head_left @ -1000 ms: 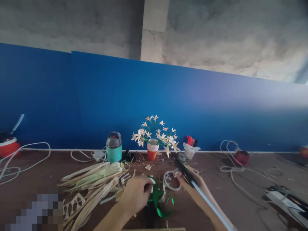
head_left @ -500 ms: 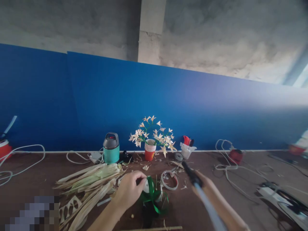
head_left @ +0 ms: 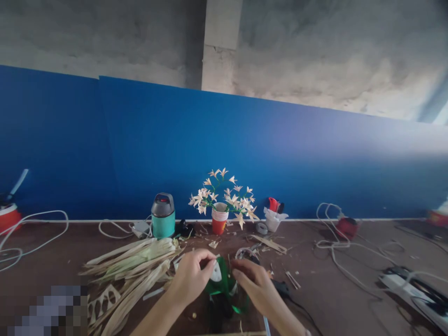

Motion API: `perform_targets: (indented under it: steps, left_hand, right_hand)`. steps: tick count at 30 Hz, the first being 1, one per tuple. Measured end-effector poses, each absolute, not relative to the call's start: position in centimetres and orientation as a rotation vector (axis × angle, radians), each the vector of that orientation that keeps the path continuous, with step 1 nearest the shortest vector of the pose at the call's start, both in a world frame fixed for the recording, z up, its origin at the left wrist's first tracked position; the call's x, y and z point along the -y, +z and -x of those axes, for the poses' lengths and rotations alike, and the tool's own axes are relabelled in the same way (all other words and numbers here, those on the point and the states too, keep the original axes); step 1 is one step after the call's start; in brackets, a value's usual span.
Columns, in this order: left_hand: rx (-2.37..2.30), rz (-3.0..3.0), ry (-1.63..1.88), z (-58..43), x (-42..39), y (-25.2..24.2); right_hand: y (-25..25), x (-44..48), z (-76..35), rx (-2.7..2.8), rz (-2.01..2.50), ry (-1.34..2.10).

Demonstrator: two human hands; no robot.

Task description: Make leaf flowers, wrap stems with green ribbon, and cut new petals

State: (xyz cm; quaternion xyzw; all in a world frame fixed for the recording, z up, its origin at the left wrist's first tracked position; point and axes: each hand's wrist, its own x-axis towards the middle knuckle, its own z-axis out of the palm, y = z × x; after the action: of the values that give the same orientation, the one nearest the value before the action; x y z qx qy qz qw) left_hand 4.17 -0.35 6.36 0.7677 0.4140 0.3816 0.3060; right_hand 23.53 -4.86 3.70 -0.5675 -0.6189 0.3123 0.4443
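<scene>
white piece (head_left: pixel 216 273) sat between the two hands, its long axis running roughly away from the wearer. left hand (head_left: pixel 194 275) was nearer, thumb and forefinger pinching the piece's far left edge. green ribbon (head_left: pixel 224 269) hung just right of it, toward the right hand (head_left: pixel 255 278). right fingers were bent; whether they gripped anything, could not tell.
</scene>
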Motion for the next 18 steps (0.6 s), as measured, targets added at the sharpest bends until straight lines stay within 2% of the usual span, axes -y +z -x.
perform_targets:
  steps: [2,10,18]
  left_hand:
    - [-1.108,-2.05,1.012,-4.3,0.5,6.4]
    - [-1.214,-2.245,1.06,-4.7,0.8,6.0]
    - [-1.272,-2.78,1.079,-5.4,0.8,3.5]
  right_hand:
    - [3.5,4.4,-21.3,1.377,1.254,0.984]
    - [3.5,4.3,-19.3,1.023,1.306,1.091]
    - [4.0,4.7,-18.7,0.756,1.251,1.335]
